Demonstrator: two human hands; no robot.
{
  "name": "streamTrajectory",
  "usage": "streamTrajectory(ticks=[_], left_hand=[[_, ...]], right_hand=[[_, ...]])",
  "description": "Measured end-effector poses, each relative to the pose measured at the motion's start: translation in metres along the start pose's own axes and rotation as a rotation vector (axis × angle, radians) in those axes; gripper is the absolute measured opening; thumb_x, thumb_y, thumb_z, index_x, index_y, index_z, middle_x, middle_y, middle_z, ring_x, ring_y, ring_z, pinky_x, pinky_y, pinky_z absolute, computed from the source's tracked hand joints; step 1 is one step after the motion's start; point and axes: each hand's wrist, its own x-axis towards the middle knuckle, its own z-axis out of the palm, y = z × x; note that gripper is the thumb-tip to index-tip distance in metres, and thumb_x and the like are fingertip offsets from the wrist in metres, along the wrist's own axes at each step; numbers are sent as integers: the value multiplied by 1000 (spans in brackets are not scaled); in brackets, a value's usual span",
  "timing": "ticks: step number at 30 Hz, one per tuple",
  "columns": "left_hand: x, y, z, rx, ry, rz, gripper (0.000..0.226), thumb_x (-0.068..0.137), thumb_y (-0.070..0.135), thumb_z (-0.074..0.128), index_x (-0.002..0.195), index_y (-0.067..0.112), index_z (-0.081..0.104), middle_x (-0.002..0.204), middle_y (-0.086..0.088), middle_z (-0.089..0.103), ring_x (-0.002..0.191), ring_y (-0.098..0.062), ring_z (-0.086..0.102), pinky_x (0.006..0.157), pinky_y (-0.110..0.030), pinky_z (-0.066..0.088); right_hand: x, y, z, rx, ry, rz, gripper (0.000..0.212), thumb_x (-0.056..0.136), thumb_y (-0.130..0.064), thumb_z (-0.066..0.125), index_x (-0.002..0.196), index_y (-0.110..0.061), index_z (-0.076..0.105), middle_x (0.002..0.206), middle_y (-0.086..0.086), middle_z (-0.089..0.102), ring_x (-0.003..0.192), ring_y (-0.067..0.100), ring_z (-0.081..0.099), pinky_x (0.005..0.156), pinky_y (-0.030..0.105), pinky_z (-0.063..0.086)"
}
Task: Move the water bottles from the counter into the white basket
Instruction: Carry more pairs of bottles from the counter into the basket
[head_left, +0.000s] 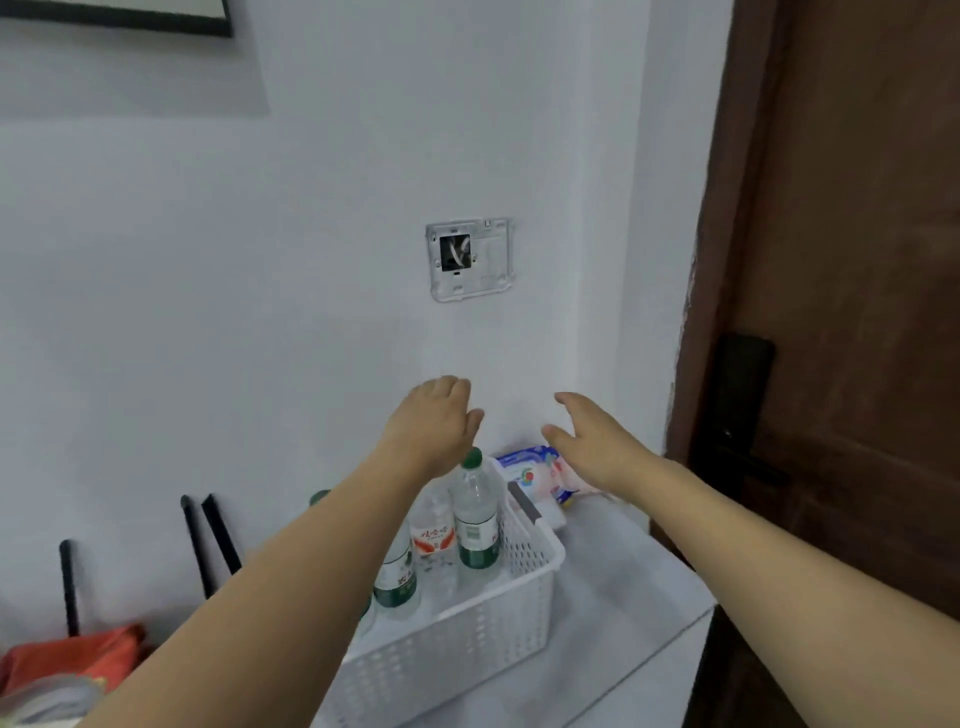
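Both arms stretch out over the white basket (467, 639), which sits on a pale counter (623, 597) against the wall. The left hand (434, 423) hangs above the basket with fingers loosely curled, gripping nothing. The right hand (592, 441) is spread open, palm turned inward, empty as well, just past the basket's far corner. Inside the basket stand water bottles: a green-capped bottle (475, 514) upright at the far side, a red-labelled bottle (434, 530) just beside it, and a green-labelled bottle (397, 577) nearer, partly behind the left forearm. A blue-and-white packet (535, 470) lies behind the basket, under the right hand.
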Motion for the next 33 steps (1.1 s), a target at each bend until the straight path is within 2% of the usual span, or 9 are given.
streamTrajectory(ticks=[4,8,12,18,20,26,33], left_hand=[[7,36,2,24,45,179,46,105,34,36,136,2,45,143,-16,46,132,-30,40,111,-38,26],[5,80,-2,-26,36,273,45,105,32,35,135,0,46,142,-17,47,133,-30,39,112,-38,25],[3,138,-17,-73,43,384,42,104,30,36,132,0,47,137,-16,50,127,-32,43,110,-38,28],[-20,247,-41,-230,63,578,42,103,33,41,127,1,53,128,-16,55,119,-33,49,103,-39,38],[-33,283,-48,-257,54,628,46,103,36,40,132,3,51,133,-13,53,125,-31,47,106,-41,38],[-82,381,-71,-313,29,774,57,105,38,34,149,3,34,154,-15,37,141,-30,33,118,-38,25],[-156,498,-102,-465,92,1020,51,103,37,37,144,7,43,149,-9,44,135,-27,41,108,-41,39]], right_hand=[[-43,5,-35,-123,104,68,60,101,-33,42,150,-6,21,159,10,21,145,21,19,115,27,12],[-103,17,-67,-194,146,190,63,101,-36,41,151,-7,18,159,9,19,145,24,17,118,35,15],[-166,28,-107,-226,215,317,63,101,-38,39,153,-12,16,160,5,15,146,23,14,118,39,17],[-265,43,-159,-334,381,446,59,101,-35,39,152,-11,21,159,6,20,146,23,14,118,35,13],[-300,48,-172,-352,407,500,59,101,-35,39,152,-10,21,160,7,19,147,22,13,119,36,11],[-407,58,-212,-360,514,661,61,100,-37,39,152,-11,20,160,5,18,147,22,13,119,39,14],[-539,52,-236,-380,662,855,60,101,-40,38,152,-15,18,160,2,20,146,22,19,118,38,21]])
